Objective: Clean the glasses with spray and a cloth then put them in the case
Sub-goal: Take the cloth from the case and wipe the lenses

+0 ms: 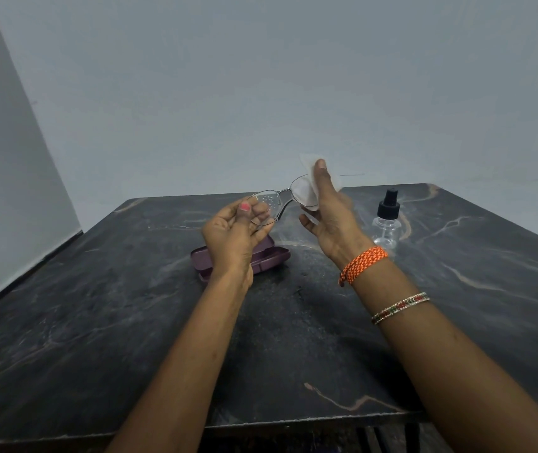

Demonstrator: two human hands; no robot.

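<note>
A plain room, likely a home: bare grey-white walls [261,93] meet in a corner behind 1 dark marble-patterned table [97,322].

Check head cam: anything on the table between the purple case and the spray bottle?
Bare marble tabletop between the case and the spray bottle; the right hand hangs above that stretch in the head view.

A dark grey marble table [104,322] carries pale tan veins. The case [270,258] is plum purple, the cloth [308,165] white, the spray bottle [386,228] clear with black cap.

hands [280,220] – glasses [280,199], cloth [310,188] (white)
</note>
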